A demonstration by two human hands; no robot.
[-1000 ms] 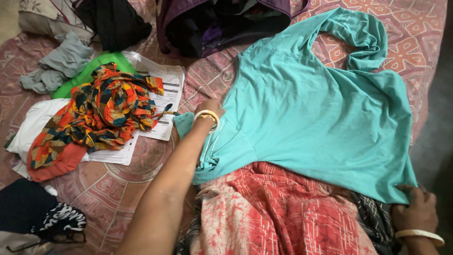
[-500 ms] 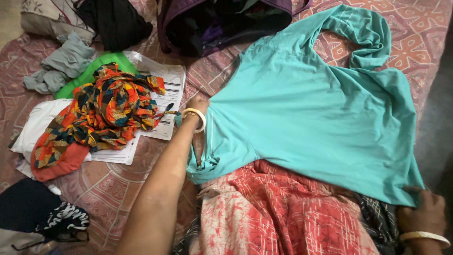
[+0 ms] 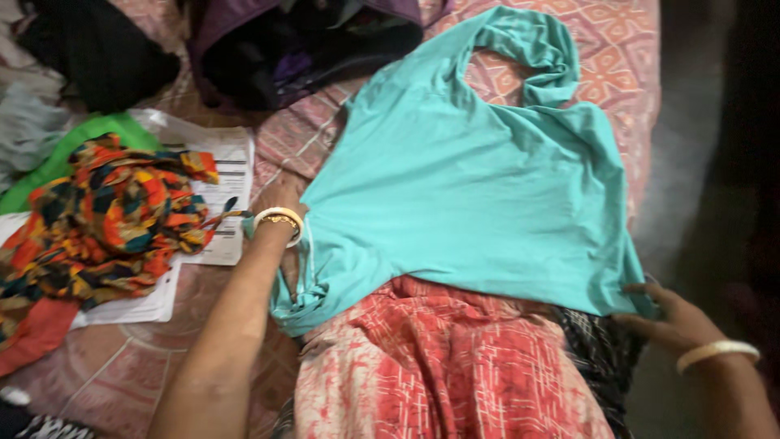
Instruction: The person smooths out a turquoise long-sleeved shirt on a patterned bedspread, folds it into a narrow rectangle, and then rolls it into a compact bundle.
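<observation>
My left hand has slid left along the teal shirt's near-left edge; its fingers are hidden, so I cannot tell its state. My right hand has let go of the near-right corner and is now spread. The shirt lies flatter on the bed.

A home bedroom: patterned bedspread strewn with clothes and papers.

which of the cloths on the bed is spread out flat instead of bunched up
The plain teal garment, spread between both hands; the multicoloured patterned cloth and the grey one lie crumpled at the left.
</observation>
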